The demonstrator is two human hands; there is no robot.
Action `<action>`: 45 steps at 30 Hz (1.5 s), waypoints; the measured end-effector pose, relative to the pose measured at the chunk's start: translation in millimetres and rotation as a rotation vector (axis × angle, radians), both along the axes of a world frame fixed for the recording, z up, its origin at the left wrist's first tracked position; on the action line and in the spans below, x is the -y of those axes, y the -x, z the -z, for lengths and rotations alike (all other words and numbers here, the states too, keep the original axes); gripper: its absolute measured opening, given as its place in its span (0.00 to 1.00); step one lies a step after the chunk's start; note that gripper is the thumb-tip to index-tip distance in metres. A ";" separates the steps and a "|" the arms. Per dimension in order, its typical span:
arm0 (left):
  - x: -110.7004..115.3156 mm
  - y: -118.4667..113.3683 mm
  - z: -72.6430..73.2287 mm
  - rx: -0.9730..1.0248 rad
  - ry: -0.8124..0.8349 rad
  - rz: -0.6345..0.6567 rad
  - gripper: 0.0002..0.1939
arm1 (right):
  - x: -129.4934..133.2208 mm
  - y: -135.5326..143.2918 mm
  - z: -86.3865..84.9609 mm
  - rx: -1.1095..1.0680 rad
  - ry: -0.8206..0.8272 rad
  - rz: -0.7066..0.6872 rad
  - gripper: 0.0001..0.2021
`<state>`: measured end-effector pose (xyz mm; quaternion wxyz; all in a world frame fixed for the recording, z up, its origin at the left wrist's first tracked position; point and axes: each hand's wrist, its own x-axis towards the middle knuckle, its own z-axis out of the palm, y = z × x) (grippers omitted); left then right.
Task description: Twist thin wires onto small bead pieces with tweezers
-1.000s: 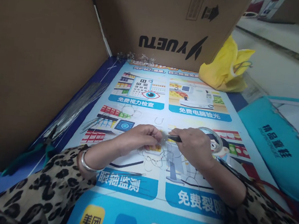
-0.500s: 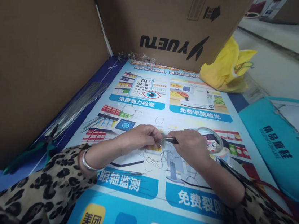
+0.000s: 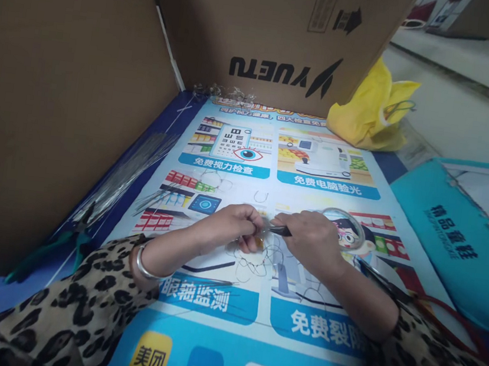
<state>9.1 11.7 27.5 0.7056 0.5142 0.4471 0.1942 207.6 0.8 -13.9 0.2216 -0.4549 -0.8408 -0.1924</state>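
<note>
My left hand [image 3: 237, 226] pinches thin wire at the middle of the printed poster [image 3: 271, 186]; the exact shape of the piece between its fingers is too small to tell. Beside it, my right hand [image 3: 311, 236] is wrapped round a dark-handled pointed tool [image 3: 281, 230], whose tip meets the wire at my left fingertips. Loops of thin wire [image 3: 255, 261] lie on the poster just below the hands. A small curved wire [image 3: 261, 197] rests above them. To the right of my right hand is a roll of clear tape [image 3: 361, 233].
Green-handled pliers [image 3: 80, 234] and a bundle of straight wires [image 3: 127, 174] lie at left. Cardboard [image 3: 281, 33] stands behind, with wire pieces [image 3: 237, 96] at its foot. A yellow bag [image 3: 366, 115], a teal box [image 3: 460, 239] and red-handled pliers [image 3: 447, 309] are at right.
The lower fingers of my left hand have shifted downward and show more below the pinch. My right hand keeps its hold on the tool, almost unmoved.
</note>
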 end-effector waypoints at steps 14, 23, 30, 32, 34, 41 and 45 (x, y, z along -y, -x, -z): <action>-0.8 0.4 3.8 -0.078 -0.164 0.100 0.01 | -5.6 0.6 1.8 -0.006 -0.058 -0.023 0.09; 0.0 -1.3 4.1 -0.135 -0.229 0.025 0.04 | -4.9 0.8 1.4 -0.012 -0.072 -0.029 0.10; -1.0 0.3 10.1 -0.132 -0.269 0.002 0.06 | -5.6 1.1 2.6 -0.024 -0.085 -0.037 0.08; -1.3 0.3 10.9 -0.125 -0.290 -0.008 0.07 | -5.3 0.9 2.4 -0.017 -0.084 -0.028 0.08; -1.4 0.1 12.0 -0.134 -0.301 -0.021 0.07 | -4.7 1.1 1.9 -0.016 -0.074 -0.029 0.09; 1.3 -2.5 16.2 -0.051 -0.167 -0.015 0.10 | -3.9 5.9 -0.8 -0.004 -0.054 -0.023 0.11; 1.0 -2.8 13.6 -0.072 -0.154 -0.016 0.11 | -4.6 5.6 -0.5 0.024 -0.032 0.028 0.13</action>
